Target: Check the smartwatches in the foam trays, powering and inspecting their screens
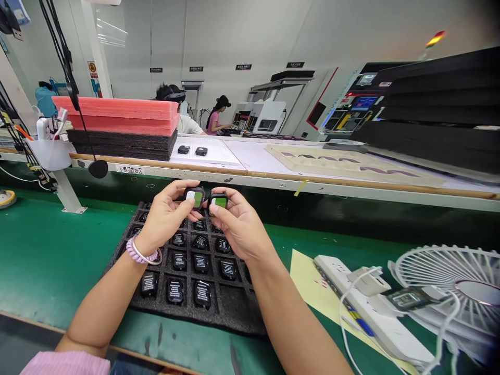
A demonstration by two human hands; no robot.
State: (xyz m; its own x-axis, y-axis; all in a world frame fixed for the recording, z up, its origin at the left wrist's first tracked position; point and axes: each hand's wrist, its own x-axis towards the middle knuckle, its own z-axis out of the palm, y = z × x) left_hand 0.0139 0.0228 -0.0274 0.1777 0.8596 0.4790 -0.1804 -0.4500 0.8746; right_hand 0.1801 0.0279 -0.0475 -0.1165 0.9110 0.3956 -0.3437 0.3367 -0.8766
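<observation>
We look from the person's head, forward and down, with the left hand point(166, 214) and right hand point(241, 226) close and the back wall point(234, 36) far off.

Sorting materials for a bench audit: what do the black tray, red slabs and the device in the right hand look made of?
Tray: probably foam, matte; its surface looks grainy.
Red slabs: likely foam too, matte, with thick, slightly rough edges.
Device in the right hand: smooth dark rim, plastic or metal unclear; shiny face, perhaps glass.
</observation>
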